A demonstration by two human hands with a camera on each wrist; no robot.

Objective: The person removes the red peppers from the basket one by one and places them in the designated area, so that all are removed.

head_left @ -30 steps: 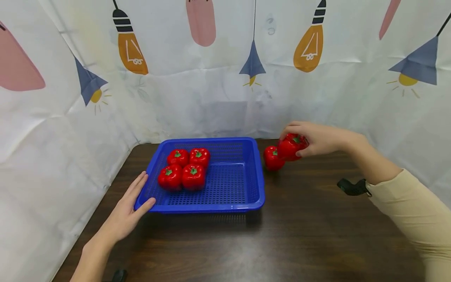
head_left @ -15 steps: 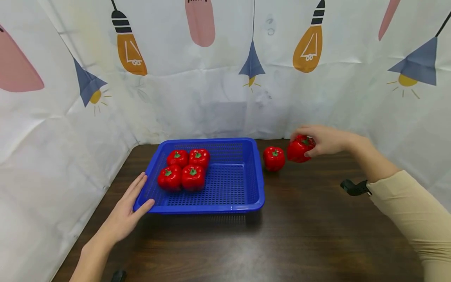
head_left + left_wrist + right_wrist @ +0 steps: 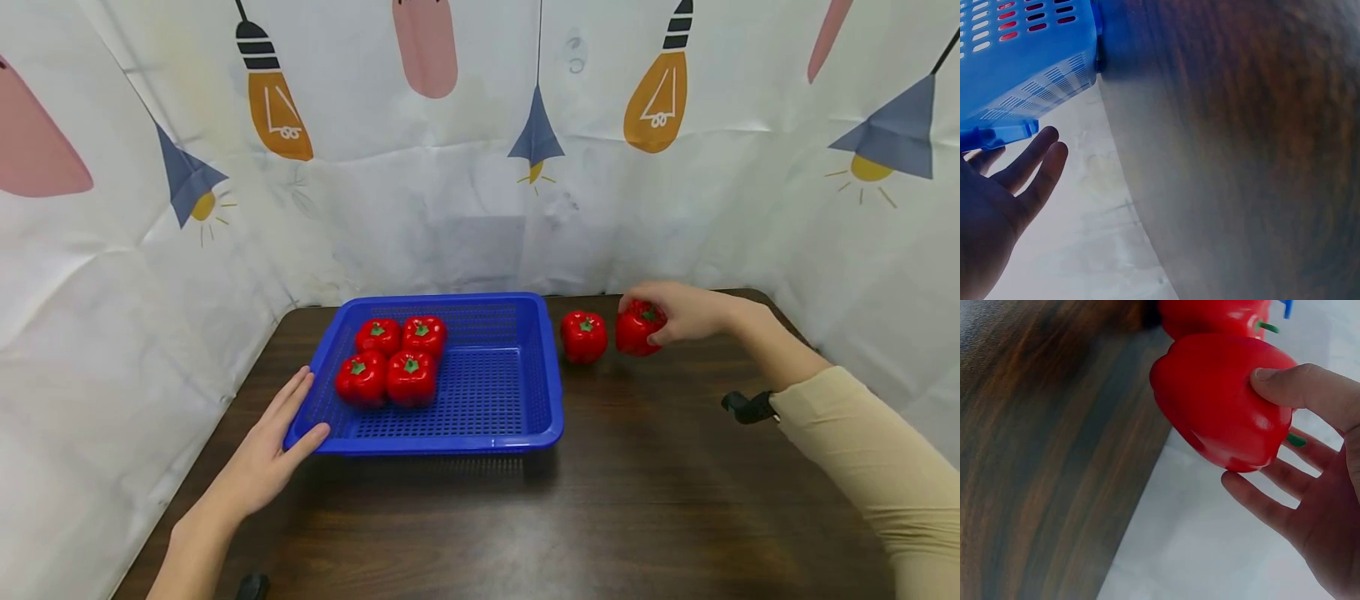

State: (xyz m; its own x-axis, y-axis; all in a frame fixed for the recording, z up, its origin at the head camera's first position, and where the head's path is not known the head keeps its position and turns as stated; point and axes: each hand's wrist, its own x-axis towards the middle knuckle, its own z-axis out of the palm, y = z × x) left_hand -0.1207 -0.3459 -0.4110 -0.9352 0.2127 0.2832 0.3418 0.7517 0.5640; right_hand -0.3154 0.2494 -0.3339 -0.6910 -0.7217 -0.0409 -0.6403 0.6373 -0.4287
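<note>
Watching my feeds here, I've got the person's right hand point(image 3: 678, 308) pinching a red bell pepper point(image 3: 636, 331), thumb on one side and fingers on the other. On the right wrist cam that pepper is tilted, its green stem point(image 3: 1297, 440) aimed toward the palm. Can't tell from my end whether its bottom touches the dark wood table point(image 3: 637, 500) or sits slightly above it.

Just left of that hand's fingertips there's a loose pepper point(image 3: 583, 338), standing upright on the tabletop, stem up, with a thin gap between the two on my head cam. It's right beside the blue basket point(image 3: 442, 447), which sits between the two hands.

The left hand point(image 3: 262, 454) isn't gripping anything that I can see: fingers pretty straight and spread along the basket's left rim, thumb out over the near corner. Looks like light contact, but I couldn't swear to which fingers touch. Just right of those fingers, four peppers point(image 3: 412, 379) are bunched together inside the basket, two by two.

Behind the right hand I see a tan sleeve point(image 3: 862, 458) and a black strap point(image 3: 748, 408). Past both hands hangs a white curtain point(image 3: 450, 192) printed with lamps and bulbs.
</note>
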